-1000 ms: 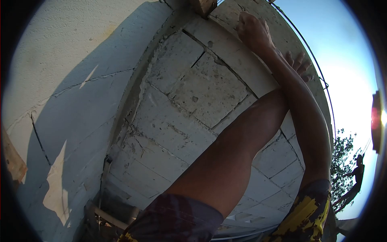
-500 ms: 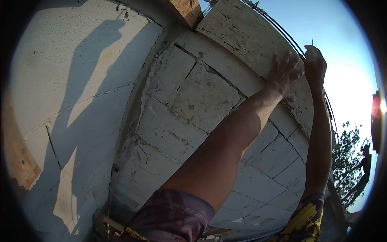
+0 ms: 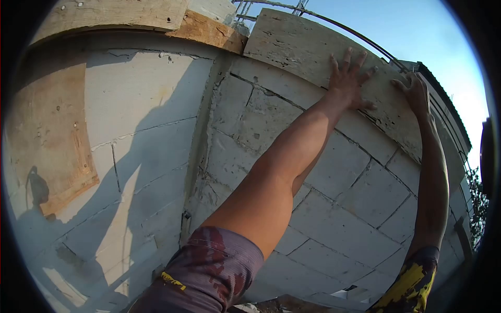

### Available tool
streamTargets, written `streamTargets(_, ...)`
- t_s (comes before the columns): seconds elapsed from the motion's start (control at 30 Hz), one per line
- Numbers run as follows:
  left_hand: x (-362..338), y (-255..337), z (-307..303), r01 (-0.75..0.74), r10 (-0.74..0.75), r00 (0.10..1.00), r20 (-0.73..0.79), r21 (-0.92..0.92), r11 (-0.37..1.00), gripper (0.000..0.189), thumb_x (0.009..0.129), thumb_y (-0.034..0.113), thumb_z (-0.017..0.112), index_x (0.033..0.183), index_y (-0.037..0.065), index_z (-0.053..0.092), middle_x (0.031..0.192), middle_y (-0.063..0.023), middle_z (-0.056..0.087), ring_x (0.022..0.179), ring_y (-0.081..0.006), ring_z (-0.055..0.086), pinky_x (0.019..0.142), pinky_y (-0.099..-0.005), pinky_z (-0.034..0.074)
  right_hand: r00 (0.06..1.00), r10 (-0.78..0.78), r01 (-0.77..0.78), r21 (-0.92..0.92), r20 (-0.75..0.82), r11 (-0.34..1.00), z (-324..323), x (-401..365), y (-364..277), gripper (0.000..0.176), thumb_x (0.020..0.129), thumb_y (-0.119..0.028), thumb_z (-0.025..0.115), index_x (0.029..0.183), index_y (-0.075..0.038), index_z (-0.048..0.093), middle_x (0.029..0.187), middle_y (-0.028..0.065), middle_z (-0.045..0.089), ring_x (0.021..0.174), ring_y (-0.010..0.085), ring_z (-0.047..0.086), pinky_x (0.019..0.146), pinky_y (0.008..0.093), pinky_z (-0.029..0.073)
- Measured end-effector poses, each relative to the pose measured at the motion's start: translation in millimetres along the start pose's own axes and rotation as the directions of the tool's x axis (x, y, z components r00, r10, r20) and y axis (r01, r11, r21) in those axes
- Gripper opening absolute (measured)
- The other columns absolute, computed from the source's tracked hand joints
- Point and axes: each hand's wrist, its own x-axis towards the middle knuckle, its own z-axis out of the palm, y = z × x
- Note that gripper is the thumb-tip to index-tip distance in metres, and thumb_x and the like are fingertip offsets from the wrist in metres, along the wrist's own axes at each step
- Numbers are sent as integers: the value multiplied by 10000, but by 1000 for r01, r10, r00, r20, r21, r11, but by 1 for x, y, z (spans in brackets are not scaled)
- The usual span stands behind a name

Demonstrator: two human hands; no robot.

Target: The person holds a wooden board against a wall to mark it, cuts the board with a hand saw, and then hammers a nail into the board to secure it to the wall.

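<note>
A long plywood board (image 3: 297, 44) lies along the top of the block wall (image 3: 334, 161). My left hand (image 3: 348, 78) presses against the board's front face with its fingers spread wide. Farther right, my right hand (image 3: 417, 96) grips the board's upper edge, a finger or thumb against the front face and the other fingers bent at the top. The far side of that hand is hidden, and I cannot see any small item in it.
Steel rebar (image 3: 360, 36) runs above the board. To the left, a wooden form board (image 3: 109, 13) and a plywood panel (image 3: 57, 130) are on the adjoining wall (image 3: 172, 94). A dark corrugated roof edge (image 3: 449, 99) and a tree (image 3: 476, 203) stand at the right.
The view has swung left, showing more of the left wall. My right hand has come down onto the board's upper edge; a thin pointed thing stuck up above it before. My left hand stays spread on the board.
</note>
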Motion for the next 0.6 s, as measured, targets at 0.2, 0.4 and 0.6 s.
streamTargets(0.2, 1, 6, -4, 47, -49, 999, 13, 83, 995, 1076, 650, 867, 459, 1499, 337, 63, 1565, -86, -110, 1409, -411, -131, 1045, -716, 12, 995, 30, -34, -39, -90, 999, 8, 4, 13, 751, 704, -628, 700, 1023, 45, 604, 976, 202, 644, 908, 316, 637, 777, 422, 499)
streamTargets(0.4, -3, 18, -9, 98, -109, 988, 105, 110, 989, 1068, 643, 884, 438, 1495, 347, 83, 1564, -78, -113, 1406, -422, -125, 1047, -718, 57, 990, 121, -126, 77, 72, 989, -3, -2, 11, 867, 632, -719, 692, 1053, 32, 590, 782, 169, 663, 729, 278, 670, 679, 404, 521)
streamTargets(0.6, -30, 33, -6, 145, -129, 986, -101, 162, 976, 1062, 647, 835, 529, 1491, 349, 105, 1563, -73, -84, 1402, -440, -101, 1027, -736, 117, 991, 130, -127, 99, -25, 987, -21, -35, 6, 784, 631, -765, 654, 865, -19, 595, 787, 138, 660, 771, 266, 661, 686, 428, 505)
